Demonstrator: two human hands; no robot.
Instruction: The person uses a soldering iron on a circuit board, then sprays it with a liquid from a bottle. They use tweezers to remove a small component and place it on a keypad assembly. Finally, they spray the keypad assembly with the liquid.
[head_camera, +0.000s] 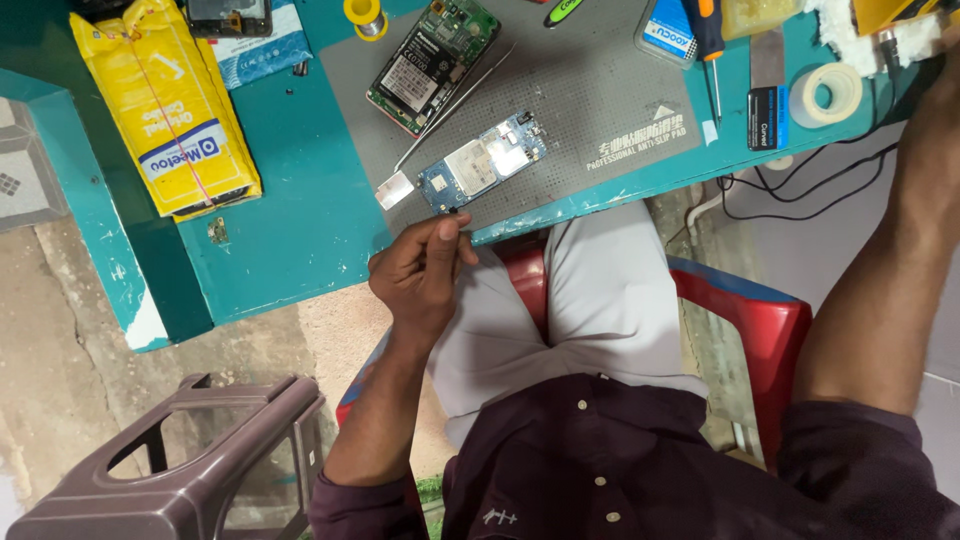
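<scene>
At the near edge of the teal table (300, 240), your left hand (420, 275) is curled loosely, thumb and forefinger pressed together right at the lip of the grey work mat (600, 100) — whether they pinch some tiny part between them is too small to tell. Just beyond those fingertips lies the blue circuit board (482, 162), flat on the mat and set at a slant, with a small white square piece (394, 189) beside its left end. A pair of thin metal tweezers (455, 105) runs diagonally above it, and behind them rests a green circuit board (432, 62).

Your right arm reaches up and away to the far right corner of the table; the hand itself passes out of the picture, so its fingers cannot be judged. Near that arm sit a roll of clear tape (826, 95) and a screwdriver (709, 45) with a dark and orange handle. On the left of the table lies a yellow packet (165, 110). You sit on a red chair (770, 330) — a brown plastic stool (190, 450) stands to your left.
</scene>
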